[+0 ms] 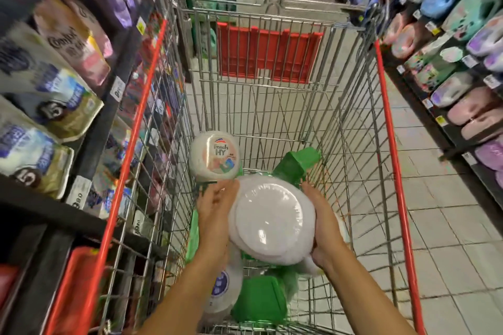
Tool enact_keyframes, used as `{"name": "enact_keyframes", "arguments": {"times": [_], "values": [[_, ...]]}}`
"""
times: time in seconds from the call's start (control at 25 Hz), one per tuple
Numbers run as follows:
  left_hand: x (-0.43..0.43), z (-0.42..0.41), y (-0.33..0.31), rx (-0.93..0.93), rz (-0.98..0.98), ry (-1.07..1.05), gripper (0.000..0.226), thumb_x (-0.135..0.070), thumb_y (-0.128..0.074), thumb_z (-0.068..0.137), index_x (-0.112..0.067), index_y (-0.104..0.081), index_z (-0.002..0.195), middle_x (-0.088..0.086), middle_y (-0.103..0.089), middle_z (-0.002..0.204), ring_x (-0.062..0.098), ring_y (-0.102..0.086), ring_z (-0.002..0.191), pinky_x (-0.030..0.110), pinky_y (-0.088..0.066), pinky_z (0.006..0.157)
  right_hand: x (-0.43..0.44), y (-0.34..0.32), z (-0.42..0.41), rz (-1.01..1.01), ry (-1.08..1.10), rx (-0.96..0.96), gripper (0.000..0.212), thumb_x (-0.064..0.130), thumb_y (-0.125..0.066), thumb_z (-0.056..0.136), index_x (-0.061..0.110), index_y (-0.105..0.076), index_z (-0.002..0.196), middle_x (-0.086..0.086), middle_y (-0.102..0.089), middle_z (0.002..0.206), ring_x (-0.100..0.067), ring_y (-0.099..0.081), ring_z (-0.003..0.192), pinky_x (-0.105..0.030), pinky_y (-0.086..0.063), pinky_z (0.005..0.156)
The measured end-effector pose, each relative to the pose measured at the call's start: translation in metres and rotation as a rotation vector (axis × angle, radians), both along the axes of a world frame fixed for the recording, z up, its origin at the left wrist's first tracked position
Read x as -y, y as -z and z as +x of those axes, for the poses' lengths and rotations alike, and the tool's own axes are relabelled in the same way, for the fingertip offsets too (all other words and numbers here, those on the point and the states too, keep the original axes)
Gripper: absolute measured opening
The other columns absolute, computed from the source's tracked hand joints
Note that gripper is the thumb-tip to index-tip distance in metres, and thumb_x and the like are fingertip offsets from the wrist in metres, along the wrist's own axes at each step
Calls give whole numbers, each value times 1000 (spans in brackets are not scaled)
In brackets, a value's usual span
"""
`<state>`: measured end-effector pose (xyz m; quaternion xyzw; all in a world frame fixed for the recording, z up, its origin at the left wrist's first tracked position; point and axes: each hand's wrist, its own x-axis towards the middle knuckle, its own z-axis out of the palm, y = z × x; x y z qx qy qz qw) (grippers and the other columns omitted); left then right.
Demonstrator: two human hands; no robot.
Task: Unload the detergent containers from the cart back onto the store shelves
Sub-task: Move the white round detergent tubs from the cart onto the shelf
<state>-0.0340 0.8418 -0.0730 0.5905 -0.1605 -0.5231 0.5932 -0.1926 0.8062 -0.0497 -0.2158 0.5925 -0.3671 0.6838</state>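
I look down into a red-rimmed wire cart (392, 128). Both hands clasp a round white detergent tub (272, 220), its plain lid facing me, a little above the cart floor. My left hand (215, 215) presses its left side and my right hand (324, 223) its right side. A second white tub with a printed label (215, 156) lies just beyond on the left. Green containers (260, 299) (298, 163) lie under and behind the held tub. Another white labelled tub (221, 288) lies below my left forearm.
Store shelves flank the cart. The left shelf (54, 215) carries softener pouches (49, 90) and price tags. The right shelf (446, 130) holds rows of pastel tubs (473, 114). Tiled floor shows through the wire, and a red child-seat flap (269, 54) hangs at the cart's far end.
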Motion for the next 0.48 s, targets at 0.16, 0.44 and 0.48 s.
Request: {"name": "enact_keyframes", "arguments": {"times": [0.16,0.44,0.48], "values": [[-19,-9,1,202,-29,52,36,-54,-74,65,-40,-63,97,7,-51,124,23,-59,107,39,-53,84,-17,7,-11,141,-94,74,22,41,-65,73,23,-73,65,-10,-71,82,-31,-65,82,-45,-50,85],[-26,7,9,-123,162,367,74,-58,-72,73,-29,-49,138,8,-66,126,32,-64,112,56,-45,101,-25,2,-19,-281,-126,-191,48,16,-74,80,29,-56,123,-4,-66,119,-26,-66,106,-50,-54,92],[-26,6,7,-130,171,380,73,-55,-75,70,-26,-54,134,9,-69,120,32,-66,108,54,-48,98,-26,0,-21,-338,-163,-242,54,13,-77,78,29,-55,125,0,-65,120,-22,-66,106,-47,-55,91]]}}
